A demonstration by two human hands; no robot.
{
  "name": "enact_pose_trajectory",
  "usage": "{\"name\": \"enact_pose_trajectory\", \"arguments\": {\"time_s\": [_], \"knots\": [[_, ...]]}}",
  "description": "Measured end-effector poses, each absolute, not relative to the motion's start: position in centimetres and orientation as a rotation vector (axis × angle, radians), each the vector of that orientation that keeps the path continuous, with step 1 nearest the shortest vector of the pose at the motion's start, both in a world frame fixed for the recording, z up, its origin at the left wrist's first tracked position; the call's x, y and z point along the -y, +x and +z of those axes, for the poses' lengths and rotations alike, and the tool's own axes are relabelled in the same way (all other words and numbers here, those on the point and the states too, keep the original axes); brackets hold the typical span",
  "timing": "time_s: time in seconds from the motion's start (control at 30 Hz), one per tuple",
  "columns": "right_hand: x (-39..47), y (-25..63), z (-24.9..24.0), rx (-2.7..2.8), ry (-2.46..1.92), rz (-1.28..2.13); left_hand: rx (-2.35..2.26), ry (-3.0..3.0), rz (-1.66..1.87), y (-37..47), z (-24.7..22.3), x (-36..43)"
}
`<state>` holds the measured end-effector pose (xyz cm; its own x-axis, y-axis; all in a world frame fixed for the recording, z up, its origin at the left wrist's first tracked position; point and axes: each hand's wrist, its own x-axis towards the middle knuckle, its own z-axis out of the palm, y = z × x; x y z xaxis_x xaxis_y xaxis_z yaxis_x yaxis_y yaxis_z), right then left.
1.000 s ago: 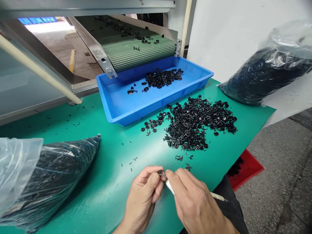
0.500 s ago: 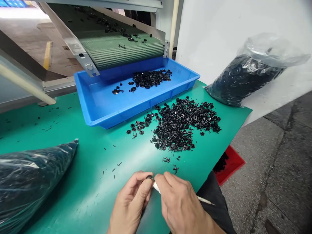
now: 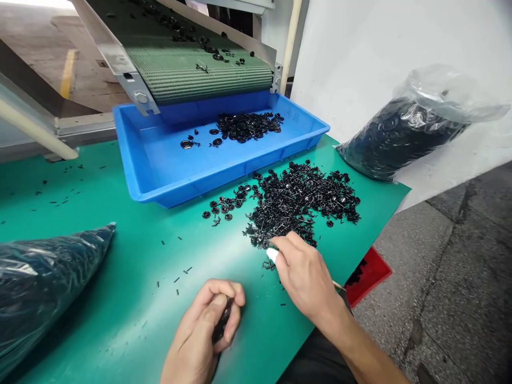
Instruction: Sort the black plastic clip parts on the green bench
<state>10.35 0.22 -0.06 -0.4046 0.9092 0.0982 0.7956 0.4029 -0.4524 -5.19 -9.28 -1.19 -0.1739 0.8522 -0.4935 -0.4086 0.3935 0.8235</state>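
A large heap of small black parts (image 3: pixel 296 197) lies on the green table (image 3: pixel 136 266). My right hand (image 3: pixel 306 272) is at the heap's near edge, its fingers pinched around a thin light-handled tool (image 3: pixel 339 286), whose end sticks out behind the hand. A white wrap (image 3: pixel 272 255) covers one fingertip. Lower and to the left, my left hand (image 3: pixel 206 328) is curled around several black parts (image 3: pixel 221 322), seen between thumb and fingers. A few round black parts (image 3: pixel 228 204) are scattered left of the heap.
Behind the heap, a blue tray (image 3: pixel 176 184) with black parts stands under a green conveyor belt (image 3: pixel 200 69). A filled plastic bag (image 3: pixel 48 288) lies at the left, another bag (image 3: pixel 404 128) leans at the right. A red bin (image 3: pixel 370 277) is below the table's right edge.
My right hand has moved away from my left hand, up to the heap's near edge. My left hand has shifted slightly left and down, its fingers now curled over the black parts.
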Motion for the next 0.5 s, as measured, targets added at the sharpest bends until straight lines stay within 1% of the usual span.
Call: {"name": "enact_pose_trajectory", "arguments": {"time_s": [0.2, 0.3, 0.43, 0.5], "knots": [[-0.9, 9.1, -0.5, 2.427, -1.515, 0.311, -1.207, 0.445, 1.241, -5.4, -1.3, 9.2], [-0.4, 9.2, -0.3, 2.384, -1.477, 0.376, -1.188, 0.456, 1.214, -5.4, -1.5, 9.2], [1.0, 9.5, 0.3, 2.291, -1.388, 0.565, -1.159, 0.502, 1.156, -5.5, -1.6, 9.0], [1.5, 9.7, 0.3, 2.271, -1.381, 0.592, -1.141, 0.523, 1.124, -5.6, -1.7, 8.9]]}}
